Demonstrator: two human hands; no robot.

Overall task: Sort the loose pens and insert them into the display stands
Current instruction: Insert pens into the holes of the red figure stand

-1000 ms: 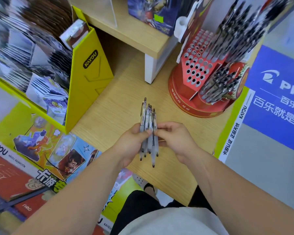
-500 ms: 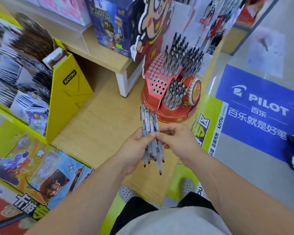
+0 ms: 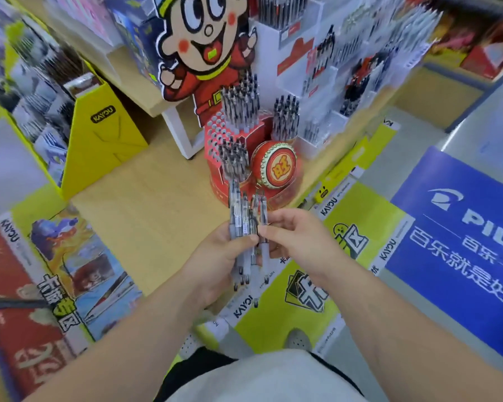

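Note:
My left hand [image 3: 215, 256] grips a bunch of several clear-barrelled pens [image 3: 246, 221], held upright with their tips pointing down. My right hand [image 3: 299, 242] pinches the rightmost pen of the bunch at mid-barrel with thumb and forefinger. Just beyond the pens stands the red display stand [image 3: 230, 181] on the wooden shelf. Its tiered holes are partly filled with pens, and a bare patch of holes shows on its left side [image 3: 215, 132]. A round red drum ornament [image 3: 276, 166] sits on its front.
A cartoon-figure cutout [image 3: 206, 47] rises behind the red stand. White pen racks [image 3: 331, 82] stand to the right. A yellow card display box [image 3: 99, 140] stands at the left on the wooden shelf [image 3: 145, 204]. Below lies a blue floor sign [image 3: 462, 242].
The view has tilted up and pulled back, so the red stand now appears smaller and nearer the middle. Both hands keep hold of the pen bunch, carried slightly right.

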